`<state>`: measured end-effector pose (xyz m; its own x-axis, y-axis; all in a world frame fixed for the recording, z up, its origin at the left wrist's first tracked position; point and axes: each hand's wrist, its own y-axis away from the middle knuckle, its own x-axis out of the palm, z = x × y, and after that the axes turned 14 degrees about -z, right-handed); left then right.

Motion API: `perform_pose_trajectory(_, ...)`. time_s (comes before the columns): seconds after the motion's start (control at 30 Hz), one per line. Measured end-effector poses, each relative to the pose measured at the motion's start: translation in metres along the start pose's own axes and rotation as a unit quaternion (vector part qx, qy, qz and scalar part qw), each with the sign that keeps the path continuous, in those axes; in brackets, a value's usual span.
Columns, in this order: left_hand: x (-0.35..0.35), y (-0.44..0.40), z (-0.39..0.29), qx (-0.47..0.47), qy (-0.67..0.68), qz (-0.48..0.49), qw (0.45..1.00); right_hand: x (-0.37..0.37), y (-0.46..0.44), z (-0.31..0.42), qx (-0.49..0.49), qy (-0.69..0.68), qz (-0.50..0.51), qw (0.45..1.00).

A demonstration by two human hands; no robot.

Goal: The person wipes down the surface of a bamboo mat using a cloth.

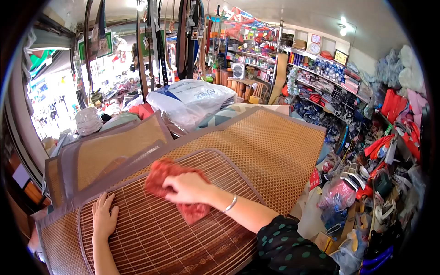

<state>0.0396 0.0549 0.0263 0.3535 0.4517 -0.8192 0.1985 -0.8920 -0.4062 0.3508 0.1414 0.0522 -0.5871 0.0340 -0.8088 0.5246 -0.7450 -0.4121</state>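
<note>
1. Crammed shelves (323,80) line the room at two o'clock.
2. A red cloth (158,175) lies on the brown slatted mat (160,233), bunched in the right hand's (189,187) closed grip (silver bangle (233,203) above it).
3. At eight o'clock from the cloth, the left hand (105,217) rests flat, outspread, holding nothing.
4. Beneath lies a tan woven mat (275,156); a white bag (195,101) sits at twelve.
</note>
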Motion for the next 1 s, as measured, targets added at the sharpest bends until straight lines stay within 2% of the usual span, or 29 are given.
perform_pose_trajectory(0.03,-0.002,0.000,-0.003,-0.008,0.001,0.006,1.000,-0.001,0.000,-0.022,0.012,0.021,-0.056,0.998)
perform_pose_trajectory(0.1,-0.004,0.001,-0.003,-0.018,0.002,0.008,1.000,-0.010,0.005,-0.049,0.055,0.063,-0.100,0.992)
perform_pose_trajectory(0.2,-0.002,0.000,-0.001,-0.007,0.000,0.013,1.000,-0.031,0.019,-0.042,0.097,0.109,-0.060,0.987)
perform_pose_trajectory(0.3,-0.003,-0.001,-0.001,-0.006,-0.001,0.017,1.000,-0.039,0.030,-0.013,0.041,0.021,0.088,0.995)
perform_pose_trajectory(0.37,-0.001,-0.001,0.000,-0.006,0.000,0.016,1.000,-0.033,0.037,0.022,-0.035,-0.032,0.153,0.987)
perform_pose_trajectory(0.43,-0.001,-0.001,0.001,-0.007,-0.001,0.015,1.000,-0.006,0.048,0.040,-0.128,-0.063,0.125,0.982)
perform_pose_trajectory(0.53,0.000,-0.001,0.003,0.004,-0.001,0.011,1.000,0.019,0.046,0.055,-0.186,-0.072,0.070,0.977)
perform_pose_trajectory(0.63,0.001,0.000,0.003,0.007,-0.003,0.007,1.000,0.015,0.022,0.036,-0.073,-0.098,0.040,0.992)
perform_pose_trajectory(0.7,0.001,0.001,0.003,0.004,-0.003,0.001,1.000,-0.001,0.006,0.013,-0.014,-0.001,0.011,1.000)
perform_pose_trajectory(0.77,0.001,0.000,0.003,0.002,0.003,-0.001,1.000,0.001,0.005,-0.030,0.005,0.023,-0.089,0.996)
perform_pose_trajectory(0.83,0.000,0.001,0.004,-0.002,0.009,-0.003,1.000,-0.010,0.010,-0.051,0.026,0.063,-0.118,0.991)
perform_pose_trajectory(0.9,-0.001,0.000,0.002,0.003,0.005,0.006,1.000,-0.016,0.018,-0.054,0.031,0.080,-0.115,0.990)
perform_pose_trajectory(1.0,-0.004,0.001,-0.002,-0.008,0.004,0.013,1.000,-0.033,0.030,-0.012,0.028,0.019,0.066,0.997)
